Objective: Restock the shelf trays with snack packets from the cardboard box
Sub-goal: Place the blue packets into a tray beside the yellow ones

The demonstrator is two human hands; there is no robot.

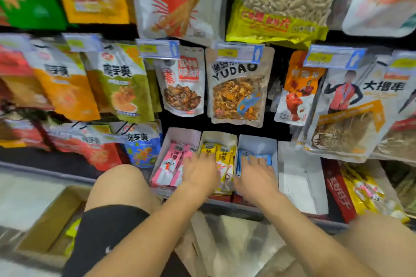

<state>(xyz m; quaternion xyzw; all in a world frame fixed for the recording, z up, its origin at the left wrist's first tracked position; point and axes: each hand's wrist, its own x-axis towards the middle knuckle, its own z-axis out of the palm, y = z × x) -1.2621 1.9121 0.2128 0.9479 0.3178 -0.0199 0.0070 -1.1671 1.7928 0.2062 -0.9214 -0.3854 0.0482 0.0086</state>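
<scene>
The yellow packets (pixel 225 157) lie in the middle tray (pixel 219 135) on the bottom shelf. Their long axes run front to back, away from the person and in line with the forearms.

The left hand (pixel 199 170) rests palm-down over this tray's left wall. Its fingers (pixel 207 155) are stretched forward and slightly spread, lying flat on the near ends of the yellow packets and pinching nothing.

In the tray just left of the middle tray, pink packets (pixel 167 164) lie the same way. In the tray just right of it, the right hand (pixel 255 175) lies flat on blue packets (pixel 266 159) with spread fingers (pixel 246 161). Blur hides whether any fingertip hooks an edge. One tray further right, a white tray (pixel 299 177) shows only its bare floor.

The cardboard box (pixel 45 225) sits on the floor well down and to the left of the middle tray, beyond the left knee, with something yellow-green (pixel 72 229) showing inside.

Both hands seem to be pressing the stock level. The next reach for packets probably falls to the left hand, as the box lies on its side and behind it, so the arm must draw back past the knee.
</scene>
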